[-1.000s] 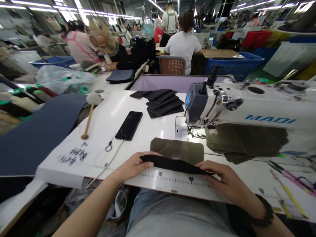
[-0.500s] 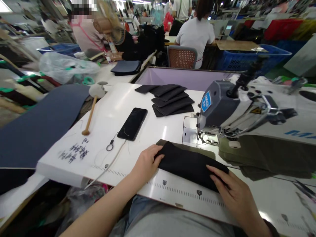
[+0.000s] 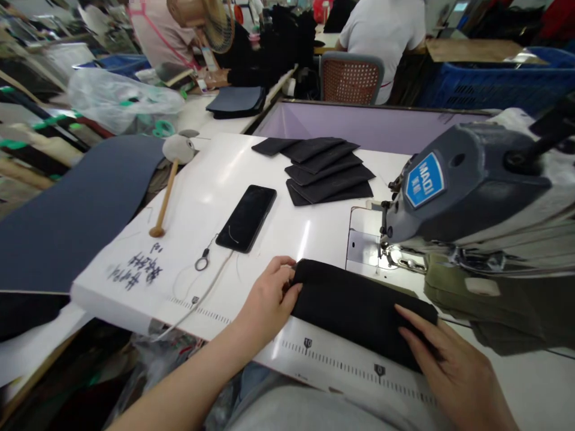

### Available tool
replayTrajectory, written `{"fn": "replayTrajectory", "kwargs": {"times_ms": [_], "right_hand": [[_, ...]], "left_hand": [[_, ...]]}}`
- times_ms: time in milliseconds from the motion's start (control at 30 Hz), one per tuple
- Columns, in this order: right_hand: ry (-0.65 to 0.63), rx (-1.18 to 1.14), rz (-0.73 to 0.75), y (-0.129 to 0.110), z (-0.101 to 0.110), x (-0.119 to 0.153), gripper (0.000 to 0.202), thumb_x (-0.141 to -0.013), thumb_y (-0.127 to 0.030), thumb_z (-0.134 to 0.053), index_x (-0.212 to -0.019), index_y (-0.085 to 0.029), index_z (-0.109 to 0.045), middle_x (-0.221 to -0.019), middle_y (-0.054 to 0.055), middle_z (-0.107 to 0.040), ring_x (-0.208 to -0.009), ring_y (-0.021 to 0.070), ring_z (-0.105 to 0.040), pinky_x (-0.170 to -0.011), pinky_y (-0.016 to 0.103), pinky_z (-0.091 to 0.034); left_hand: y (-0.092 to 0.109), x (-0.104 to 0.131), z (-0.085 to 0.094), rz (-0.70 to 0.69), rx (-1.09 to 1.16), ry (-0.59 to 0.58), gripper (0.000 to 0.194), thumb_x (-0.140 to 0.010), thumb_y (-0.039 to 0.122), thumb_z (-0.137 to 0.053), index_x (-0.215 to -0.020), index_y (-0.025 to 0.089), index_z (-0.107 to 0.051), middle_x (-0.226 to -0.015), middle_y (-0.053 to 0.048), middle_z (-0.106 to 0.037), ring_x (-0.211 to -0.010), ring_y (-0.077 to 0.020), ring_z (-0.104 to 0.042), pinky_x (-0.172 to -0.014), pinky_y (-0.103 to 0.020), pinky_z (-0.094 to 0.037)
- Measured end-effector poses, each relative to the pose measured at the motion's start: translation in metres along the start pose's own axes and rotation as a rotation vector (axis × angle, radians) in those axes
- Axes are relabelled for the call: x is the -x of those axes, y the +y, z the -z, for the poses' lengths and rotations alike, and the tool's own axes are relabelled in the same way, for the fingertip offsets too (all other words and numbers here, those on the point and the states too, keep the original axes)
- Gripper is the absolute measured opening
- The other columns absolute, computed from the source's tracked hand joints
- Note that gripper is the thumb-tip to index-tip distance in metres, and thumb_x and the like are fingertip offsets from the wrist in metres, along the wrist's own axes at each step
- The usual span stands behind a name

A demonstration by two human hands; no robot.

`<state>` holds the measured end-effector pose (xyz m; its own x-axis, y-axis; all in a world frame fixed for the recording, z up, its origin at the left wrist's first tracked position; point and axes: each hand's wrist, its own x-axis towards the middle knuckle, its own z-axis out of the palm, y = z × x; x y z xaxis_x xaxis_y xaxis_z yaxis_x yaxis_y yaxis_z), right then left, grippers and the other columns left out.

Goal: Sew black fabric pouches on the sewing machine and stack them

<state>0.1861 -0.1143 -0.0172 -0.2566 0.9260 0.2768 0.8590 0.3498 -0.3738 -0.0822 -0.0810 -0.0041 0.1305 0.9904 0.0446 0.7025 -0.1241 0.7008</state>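
A black fabric piece (image 3: 354, 308) lies on the white sewing table in front of me, its long side roughly along the printed ruler. My left hand (image 3: 272, 293) pinches its left end between thumb and fingers. At the opposite end, my right hand (image 3: 453, 359) grips the lower right corner, thumb and forefinger on top and the other fingers hidden. A thin strip of an olive fabric piece (image 3: 402, 288) shows beyond the far edge; the black cloth covers the rest. Just past it is the lit needle area of a sewing machine (image 3: 471, 179).
Folded black pieces (image 3: 332, 173) fan out at the back. A phone (image 3: 247, 218) with a cord and a mallet (image 3: 166, 191) lie to the left. Olive pieces (image 3: 507, 311) rest under the machine arm at right. Co-workers sit beyond the purple bin (image 3: 354, 129).
The black piece has shifted over the olive one, leaving less olive showing. Both hands have kept hold of its ends. My view has moved down and nearer the machine.
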Motion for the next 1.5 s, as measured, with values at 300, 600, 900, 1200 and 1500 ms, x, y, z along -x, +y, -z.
{"fn": "replayTrajectory", "kwargs": {"times_ms": [300, 600, 900, 1200, 1500], "right_hand": [[-0.013, 0.021, 0.003, 0.000, -0.003, -0.001, 0.029, -0.087, -0.032, -0.039, -0.103, -0.020, -0.060, -0.068, 0.002, -0.058, -0.060, 0.0135, -0.060, -0.053, 0.023, -0.048], [-0.026, 0.056, 0.022, -0.002, -0.003, -0.007, 0.029, -0.088, -0.032, -0.037, -0.104, -0.022, -0.059, -0.078, 0.004, -0.061, -0.067, 0.0151, -0.062, -0.056, 0.025, -0.050], [-0.076, 0.058, 0.016, 0.005, -0.003, -0.002, 0.032, -0.085, -0.036, -0.041, -0.111, -0.025, -0.056, -0.086, 0.005, -0.062, -0.072, 0.0178, -0.063, -0.056, 0.027, -0.052], [-0.062, 0.024, 0.101, 0.004, -0.003, -0.008, 0.029, -0.085, -0.035, -0.039, -0.102, -0.023, -0.060, -0.084, 0.004, -0.065, -0.074, 0.0185, -0.064, -0.062, 0.028, -0.054], [-0.055, 0.040, 0.151, 0.009, -0.003, -0.008, 0.028, -0.084, -0.036, -0.041, -0.099, -0.023, -0.062, -0.080, 0.004, -0.066, -0.068, 0.0189, -0.064, -0.057, 0.027, -0.054]], "left_hand": [[-0.002, 0.004, 0.000, -0.114, -0.027, 0.073, 0.013, -0.082, 0.010, -0.040, -0.079, 0.016, -0.051, -0.101, -0.008, -0.046, -0.068, -0.0106, -0.052, -0.063, -0.026, -0.046], [-0.008, 0.003, -0.005, -0.007, -0.063, 0.035, 0.013, -0.080, 0.010, -0.043, -0.088, 0.019, -0.043, -0.072, 0.002, -0.052, -0.064, -0.0118, -0.053, -0.059, -0.023, -0.044], [-0.007, 0.008, -0.004, -0.150, 0.046, 0.029, 0.020, -0.083, 0.007, -0.034, -0.090, 0.019, -0.049, -0.090, -0.004, -0.052, -0.079, -0.0121, -0.053, -0.067, -0.023, -0.045], [-0.008, 0.008, -0.004, -0.097, 0.042, 0.091, 0.024, -0.081, 0.005, -0.034, -0.085, 0.017, -0.055, -0.094, -0.006, -0.053, -0.085, -0.0134, -0.055, -0.071, -0.025, -0.048], [-0.002, 0.004, -0.002, -0.021, 0.031, 0.028, 0.028, -0.082, 0.009, -0.037, -0.099, 0.015, -0.057, -0.086, -0.006, -0.055, -0.072, -0.0128, -0.055, -0.065, -0.026, -0.050]]}}
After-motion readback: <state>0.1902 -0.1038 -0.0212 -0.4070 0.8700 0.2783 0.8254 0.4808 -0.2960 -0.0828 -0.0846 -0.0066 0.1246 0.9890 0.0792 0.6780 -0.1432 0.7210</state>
